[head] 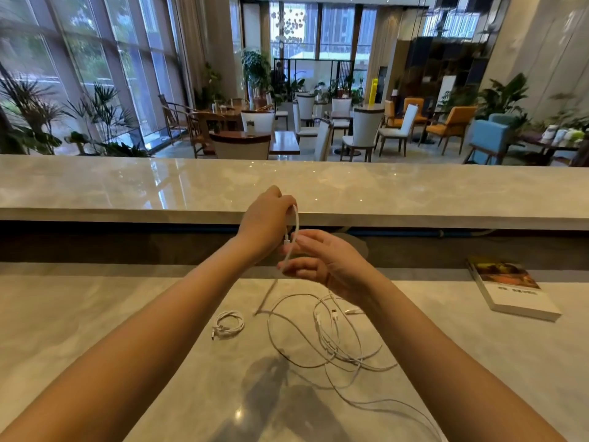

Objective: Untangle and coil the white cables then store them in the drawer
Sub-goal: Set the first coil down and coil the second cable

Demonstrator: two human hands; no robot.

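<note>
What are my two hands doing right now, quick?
Left hand: closed, gripping the white cable.
Right hand: fingers touch the same cable; a pinch cannot be told.
</note>
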